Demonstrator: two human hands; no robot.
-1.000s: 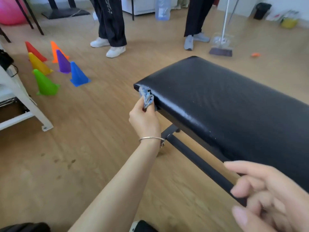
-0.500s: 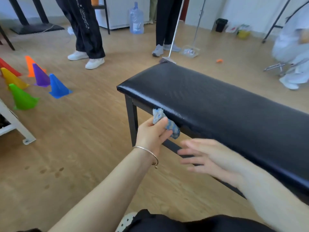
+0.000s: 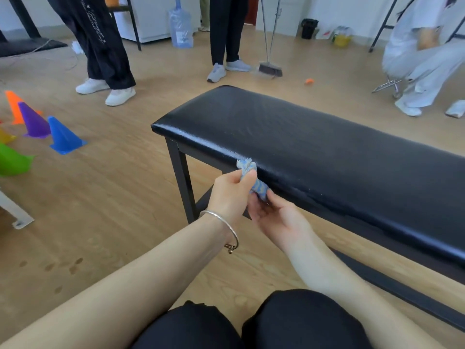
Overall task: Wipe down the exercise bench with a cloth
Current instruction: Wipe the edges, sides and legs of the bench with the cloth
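A black padded exercise bench (image 3: 314,147) on a black metal frame runs from the centre to the right edge. A crumpled blue and white cloth (image 3: 253,178) lies against the bench's near edge. My left hand (image 3: 230,195), with a silver bangle on the wrist, pinches the cloth's upper part between thumb and fingers. My right hand (image 3: 276,215) comes in from below, palm up, and its fingertips take hold of the cloth's lower end.
Coloured cones (image 3: 63,137) stand on the wooden floor at the left. Two people stand behind the bench, one with a broom (image 3: 270,66). A person in white (image 3: 425,54) crouches at the far right. A water jug (image 3: 180,25) stands at the back.
My left hand has slid the cloth rightward along the bench's near edge from the corner. My right hand has come up and now touches the cloth's lower end.
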